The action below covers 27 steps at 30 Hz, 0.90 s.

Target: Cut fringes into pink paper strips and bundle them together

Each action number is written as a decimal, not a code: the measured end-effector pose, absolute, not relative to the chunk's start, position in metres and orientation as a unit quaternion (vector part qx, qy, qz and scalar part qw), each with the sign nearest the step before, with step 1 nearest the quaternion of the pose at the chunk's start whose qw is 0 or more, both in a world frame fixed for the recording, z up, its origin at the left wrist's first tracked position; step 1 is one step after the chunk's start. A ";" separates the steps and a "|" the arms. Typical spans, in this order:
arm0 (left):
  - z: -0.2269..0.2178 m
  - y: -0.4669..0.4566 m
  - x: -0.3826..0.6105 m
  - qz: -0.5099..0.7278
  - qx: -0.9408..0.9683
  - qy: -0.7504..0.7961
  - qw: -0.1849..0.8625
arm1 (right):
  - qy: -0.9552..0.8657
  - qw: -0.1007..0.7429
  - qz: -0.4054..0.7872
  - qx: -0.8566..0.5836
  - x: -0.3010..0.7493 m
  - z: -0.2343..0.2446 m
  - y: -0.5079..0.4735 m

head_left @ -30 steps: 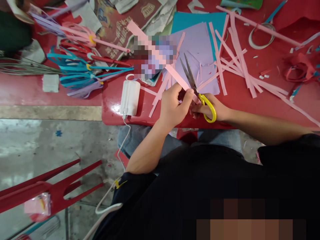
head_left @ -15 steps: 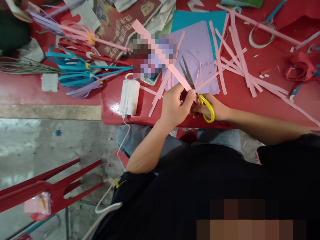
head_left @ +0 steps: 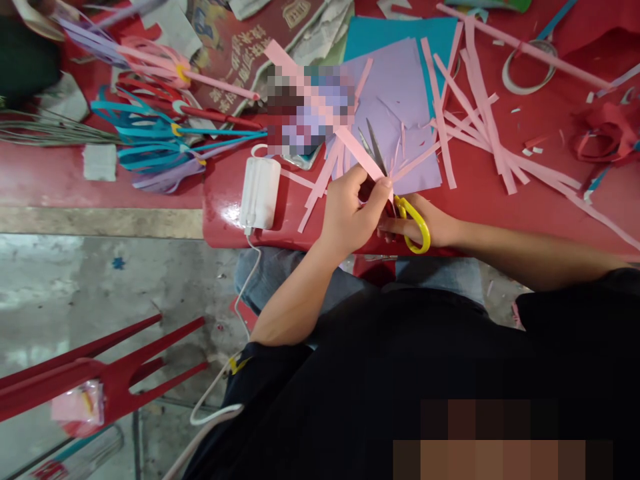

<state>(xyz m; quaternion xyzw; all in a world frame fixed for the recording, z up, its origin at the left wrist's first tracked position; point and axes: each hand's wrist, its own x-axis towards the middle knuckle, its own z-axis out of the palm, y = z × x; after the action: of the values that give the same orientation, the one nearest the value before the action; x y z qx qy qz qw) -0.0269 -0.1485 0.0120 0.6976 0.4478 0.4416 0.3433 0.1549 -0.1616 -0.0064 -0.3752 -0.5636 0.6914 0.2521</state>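
Between the thumb and fingers of my left hand point(head_left: 353, 207) is the near end of a long pink paper strip point(head_left: 357, 148), which slants up to the left. My right hand point(head_left: 425, 220) is closed on yellow-handled scissors point(head_left: 417, 223). Their blades point away from me, slightly parted, close beside the strip's near end; whether they touch it I cannot tell. Both hands are close together over the front edge of the red table. Under the blades lie lilac paper sheets point(head_left: 395, 73) with thin cut scraps.
Cut pink strips point(head_left: 483, 113) lie to the right, near a roll of tape point(head_left: 525, 70). On the left are a white power bank point(head_left: 260, 193) with a cable and looped blue paper flowers point(head_left: 150, 143). A teal sheet point(head_left: 365, 33) lies behind. A red chair point(head_left: 115, 380) stands lower left.
The scissors have drawn slightly toward me, their yellow handles lower and their blades a little wider apart. My left hand and the pink strip have barely moved.
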 end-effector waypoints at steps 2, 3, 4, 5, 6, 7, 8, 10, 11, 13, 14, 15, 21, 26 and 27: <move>0.013 -0.149 -0.027 0.445 0.689 0.450 0.354 | -0.547 0.260 0.703 -0.373 0.154 -0.008 -0.160; 0.013 -0.148 -0.026 0.446 0.686 0.451 0.357 | -0.535 0.270 0.710 -0.370 0.154 -0.009 -0.160; 0.013 -0.148 -0.027 0.448 0.684 0.452 0.358 | -0.522 0.282 0.717 -0.366 0.154 -0.010 -0.159; 0.013 -0.148 -0.027 0.451 0.681 0.453 0.357 | -0.512 0.294 0.722 -0.361 0.153 -0.011 -0.159; 0.013 -0.147 -0.028 0.455 0.679 0.454 0.354 | -0.506 0.303 0.726 -0.355 0.153 -0.012 -0.158; 0.012 -0.146 -0.028 0.461 0.677 0.455 0.350 | -0.503 0.309 0.727 -0.349 0.153 -0.012 -0.158; 0.012 -0.145 -0.029 0.466 0.675 0.457 0.345 | -0.504 0.313 0.728 -0.345 0.153 -0.012 -0.158; 0.011 -0.143 -0.031 0.476 0.670 0.461 0.335 | -0.509 0.312 0.725 -0.343 0.152 -0.011 -0.159; 0.011 -0.142 -0.033 0.479 0.667 0.464 0.332 | -0.508 0.312 0.725 -0.345 0.152 -0.010 -0.160; 0.010 -0.141 -0.034 0.484 0.662 0.466 0.332 | -0.497 0.317 0.726 -0.353 0.152 -0.011 -0.160; 0.009 -0.140 -0.035 0.487 0.659 0.466 0.333 | -0.490 0.320 0.729 -0.355 0.151 -0.012 -0.160; 0.009 -0.139 -0.036 0.490 0.657 0.466 0.332 | -0.483 0.322 0.733 -0.355 0.152 -0.014 -0.160; 0.008 -0.137 -0.037 0.496 0.649 0.473 0.331 | -0.477 0.322 0.747 -0.333 0.155 -0.025 -0.157; 0.009 -0.136 -0.037 0.506 0.637 0.470 0.341 | -0.464 0.341 0.756 -0.312 0.154 -0.024 -0.158; 0.009 -0.136 -0.037 0.509 0.637 0.469 0.340 | -0.459 0.342 0.759 -0.311 0.154 -0.024 -0.158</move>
<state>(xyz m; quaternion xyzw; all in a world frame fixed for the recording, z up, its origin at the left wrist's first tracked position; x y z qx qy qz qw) -0.0372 -0.1358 0.0089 0.6367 0.4692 0.5085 0.3404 0.1541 -0.1584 -0.0244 -0.3106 -0.4593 0.7589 0.3415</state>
